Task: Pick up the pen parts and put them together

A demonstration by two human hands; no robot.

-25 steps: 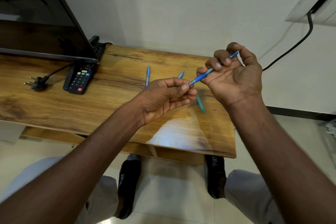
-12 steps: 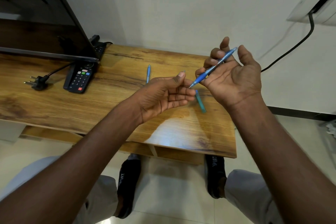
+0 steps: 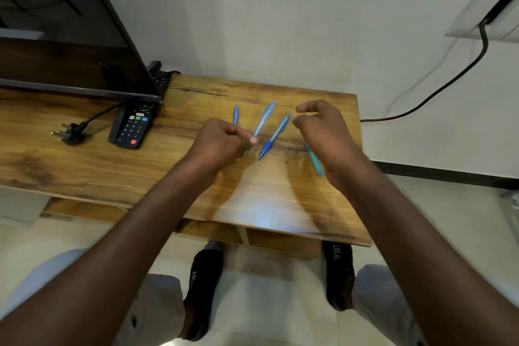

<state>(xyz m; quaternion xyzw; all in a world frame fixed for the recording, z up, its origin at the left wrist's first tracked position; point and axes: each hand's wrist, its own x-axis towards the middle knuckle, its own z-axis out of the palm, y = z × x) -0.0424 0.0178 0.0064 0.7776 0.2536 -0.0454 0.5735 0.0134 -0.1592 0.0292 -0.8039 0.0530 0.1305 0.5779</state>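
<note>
Four blue pens lie or hover over the right half of the wooden table (image 3: 84, 166). Left hand (image 3: 222, 143): fingers curled, pinching the lower end of a pale blue pen (image 3: 262, 121), whose barrel slants up toward the table's far edge. Right hand (image 3: 323, 132): fingers loosely bent, holding nothing; half a second earlier it cradled the dark-gripped blue pen (image 3: 273, 136), which now sits just left of that hand, apart from the fingers. Motion blur leaves it unclear whether this pen already rests on the surface. The release suggests work on this pen is finished, and attention has passed to the pen in the left hand. A thin blue pen (image 3: 236, 114) lies beyond the left hand, and a teal pen (image 3: 314, 161) lies partly hidden under the right wrist, near the right edge. Toward the far left corner stand a television (image 3: 70, 45), a remote control (image 3: 133, 126) and a loose power plug (image 3: 70, 133).
</note>
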